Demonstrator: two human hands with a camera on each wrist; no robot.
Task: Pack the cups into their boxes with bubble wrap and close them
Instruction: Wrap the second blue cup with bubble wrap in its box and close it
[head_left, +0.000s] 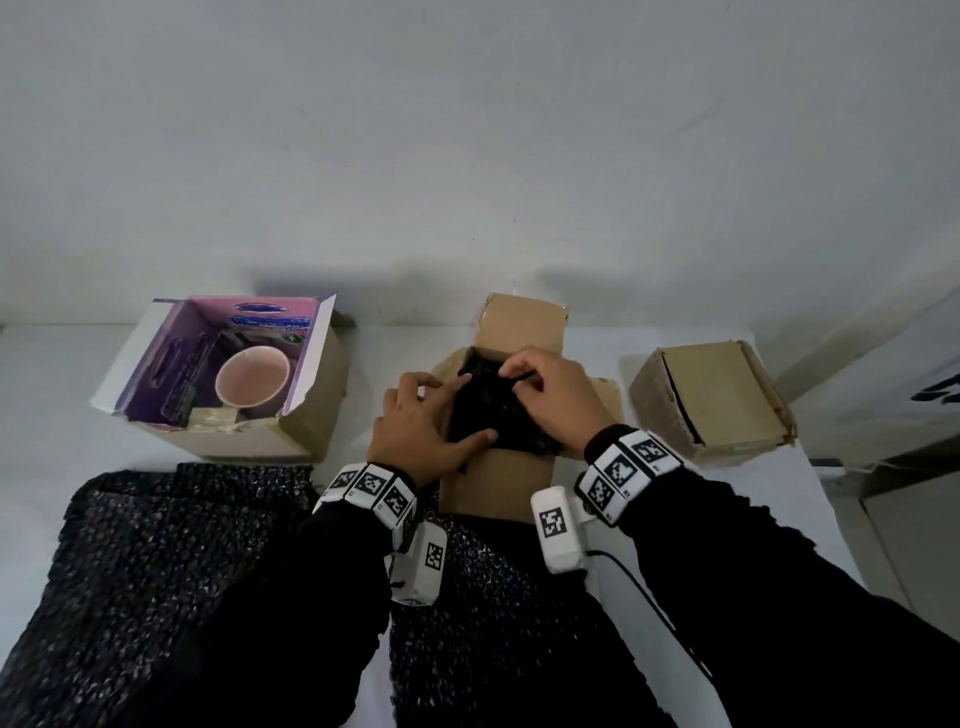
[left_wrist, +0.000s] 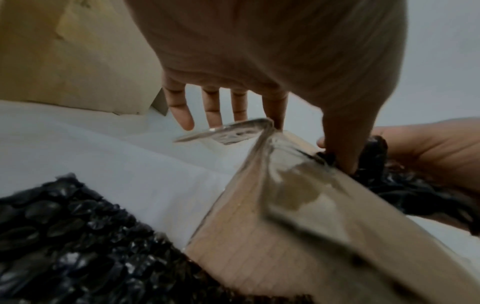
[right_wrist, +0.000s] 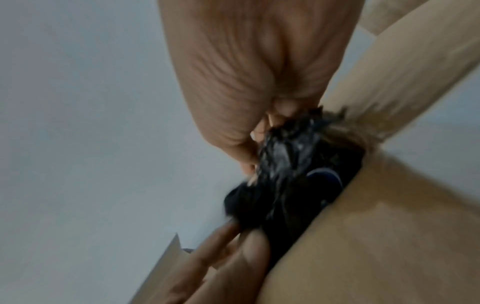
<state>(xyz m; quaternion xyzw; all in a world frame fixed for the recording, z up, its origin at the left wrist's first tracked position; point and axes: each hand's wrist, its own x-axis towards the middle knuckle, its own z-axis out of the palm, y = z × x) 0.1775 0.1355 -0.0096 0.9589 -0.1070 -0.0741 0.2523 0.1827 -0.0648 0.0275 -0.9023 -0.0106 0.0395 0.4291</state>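
An open brown box (head_left: 498, 483) stands in the middle of the table, stuffed with black bubble wrap (head_left: 488, 410). My left hand (head_left: 441, 410) lies flat over the box's left flap, fingers straight, with the thumb (left_wrist: 342, 148) pressing the wrap (left_wrist: 389, 181) down at the near edge. My right hand (head_left: 545, 395) pinches a bunch of the wrap (right_wrist: 291, 164) at the far side of the opening. Whatever is under the wrap is hidden. A pink cup (head_left: 252, 382) sits bare in the purple-lined box (head_left: 317, 410) at the left.
A brown box (head_left: 711, 400) with its flaps down sits at the right, near the table's edge. Two loose sheets of black bubble wrap (head_left: 156, 545) (head_left: 493, 597) cover the near part of the table under my forearms. A plain wall stands right behind the boxes.
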